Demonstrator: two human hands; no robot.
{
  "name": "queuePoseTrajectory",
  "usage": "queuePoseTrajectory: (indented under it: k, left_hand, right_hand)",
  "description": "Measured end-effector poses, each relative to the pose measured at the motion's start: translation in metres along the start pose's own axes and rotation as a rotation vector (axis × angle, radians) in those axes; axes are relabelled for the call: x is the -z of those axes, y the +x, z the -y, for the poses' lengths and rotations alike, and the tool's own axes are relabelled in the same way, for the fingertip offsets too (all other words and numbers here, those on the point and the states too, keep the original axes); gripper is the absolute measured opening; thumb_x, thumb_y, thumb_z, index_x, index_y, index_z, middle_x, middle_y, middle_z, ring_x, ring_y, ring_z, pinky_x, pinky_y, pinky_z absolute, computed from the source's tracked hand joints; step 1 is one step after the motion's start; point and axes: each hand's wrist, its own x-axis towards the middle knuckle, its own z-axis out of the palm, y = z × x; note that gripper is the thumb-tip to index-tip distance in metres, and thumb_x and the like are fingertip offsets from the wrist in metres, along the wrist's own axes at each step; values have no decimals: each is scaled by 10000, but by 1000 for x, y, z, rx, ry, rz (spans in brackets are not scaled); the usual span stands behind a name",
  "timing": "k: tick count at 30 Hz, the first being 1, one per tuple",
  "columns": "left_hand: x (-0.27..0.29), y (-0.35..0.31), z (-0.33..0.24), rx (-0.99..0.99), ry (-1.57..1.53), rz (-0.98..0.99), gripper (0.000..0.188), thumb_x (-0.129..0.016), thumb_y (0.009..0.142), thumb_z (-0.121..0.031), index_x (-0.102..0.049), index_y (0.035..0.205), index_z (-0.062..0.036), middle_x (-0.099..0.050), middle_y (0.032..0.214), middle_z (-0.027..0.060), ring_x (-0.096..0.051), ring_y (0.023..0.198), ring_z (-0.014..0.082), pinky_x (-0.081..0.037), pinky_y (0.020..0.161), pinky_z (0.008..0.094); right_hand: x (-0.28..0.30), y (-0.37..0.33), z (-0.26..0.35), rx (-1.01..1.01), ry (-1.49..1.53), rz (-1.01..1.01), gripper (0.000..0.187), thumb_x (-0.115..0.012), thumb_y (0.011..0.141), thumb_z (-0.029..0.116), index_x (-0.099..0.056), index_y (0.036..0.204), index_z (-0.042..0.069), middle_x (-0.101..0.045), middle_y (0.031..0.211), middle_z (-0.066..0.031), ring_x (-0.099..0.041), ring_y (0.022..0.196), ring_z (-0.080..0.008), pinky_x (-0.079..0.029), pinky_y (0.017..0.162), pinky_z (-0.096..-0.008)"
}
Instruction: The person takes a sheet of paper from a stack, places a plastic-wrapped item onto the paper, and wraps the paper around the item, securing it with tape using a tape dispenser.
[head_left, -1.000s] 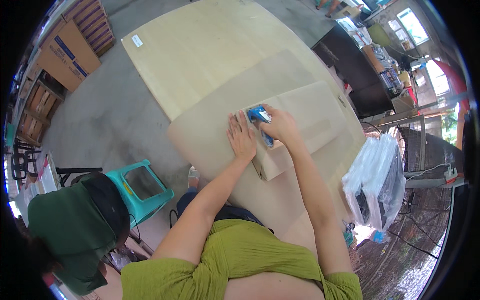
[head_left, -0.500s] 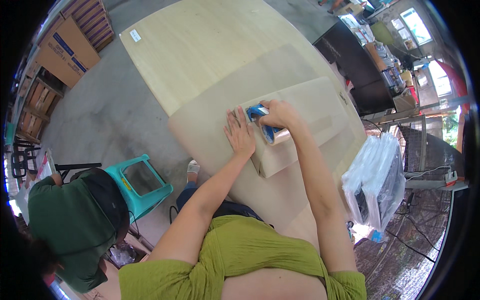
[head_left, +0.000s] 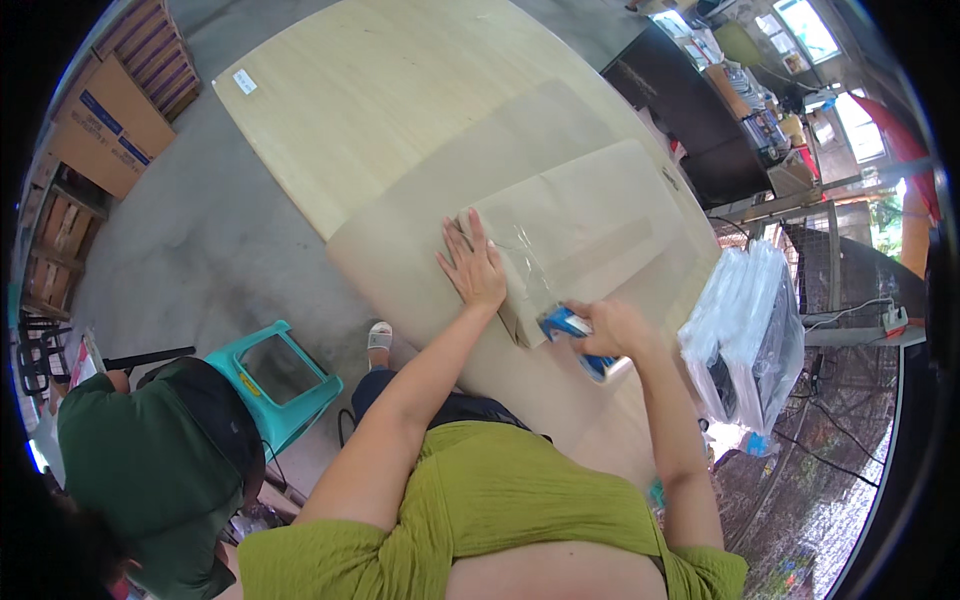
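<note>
A flat parcel wrapped in brown paper (head_left: 590,205) lies on the table, on a larger sheet of brown paper (head_left: 390,235). My left hand (head_left: 473,265) rests with spread fingers on the parcel's left end. At the parcel's near edge my right hand (head_left: 617,330) is closed round a blue tape dispenser (head_left: 566,322). A strip of clear tape (head_left: 530,265) runs from the parcel's top toward the dispenser. The roll is partly hidden by my right hand.
The pale wooden table (head_left: 350,90) reaches far ahead. A turquoise stool (head_left: 290,400) stands at left beside a person in a dark green shirt (head_left: 150,460). Plastic-wrapped white goods (head_left: 740,330) are at right. Cardboard boxes (head_left: 115,130) stand far left, a dark cabinet (head_left: 690,110) far right.
My right hand has drawn the tape dispenser toward me, from the parcel's top to its near edge, leaving a strip of clear tape behind. My left hand stays on the parcel.
</note>
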Motion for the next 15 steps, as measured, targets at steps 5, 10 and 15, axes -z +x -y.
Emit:
queuePoseTrajectory:
  k: [5,10,15]
  left_hand:
    - [11,8,-8,-300,172,-47,638,-478,952,-219,-283,1560,-225,-258,1606,171,-257,1479,363,-188,1142,646]
    - [24,45,22,-748,205,131,515,-511,919,-185,-492,1434,-173,-473,1509,56,-406,1413,296,-246,1168,559]
    - [40,38,5,-724,217,311,489,-436,990,-295,-458,1469,-197,-406,1557,25,-336,1453,262,-213,1193,521]
  right_hand:
    - [20,28,2,-71,11,261,599,-729,629,329,-703,1189,122,-726,988,-191,-699,891,-332,-549,819,-402]
    - [59,105,52,-238,-224,562,490,-797,583,296,-761,1007,53,-738,991,-167,-708,895,-294,-555,787,-402]
    - [21,158,48,-235,-409,991,418,-839,565,252,-779,930,57,-738,1006,-147,-700,895,-284,-556,771,-407]
